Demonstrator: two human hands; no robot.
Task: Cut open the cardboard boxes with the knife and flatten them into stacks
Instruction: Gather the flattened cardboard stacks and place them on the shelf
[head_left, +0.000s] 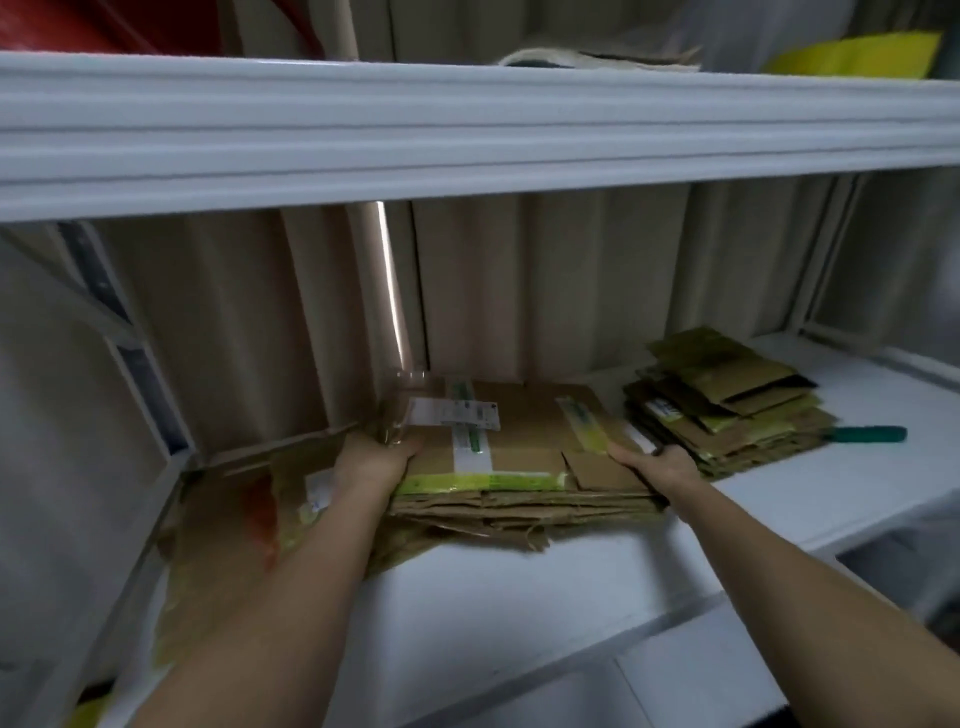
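Both hands grip the big stack (519, 499) of flat cardboard on the white shelf (519, 597): left hand (371, 460) at its left edge, right hand (657, 465) at its right. Smaller stack (727, 405) and green-handled knife (867, 434) sit further right.

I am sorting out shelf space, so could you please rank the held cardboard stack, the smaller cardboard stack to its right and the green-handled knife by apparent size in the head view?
1. Held cardboard stack, though nearer the camera.
2. Smaller cardboard stack.
3. Green-handled knife, partly hidden behind that stack.
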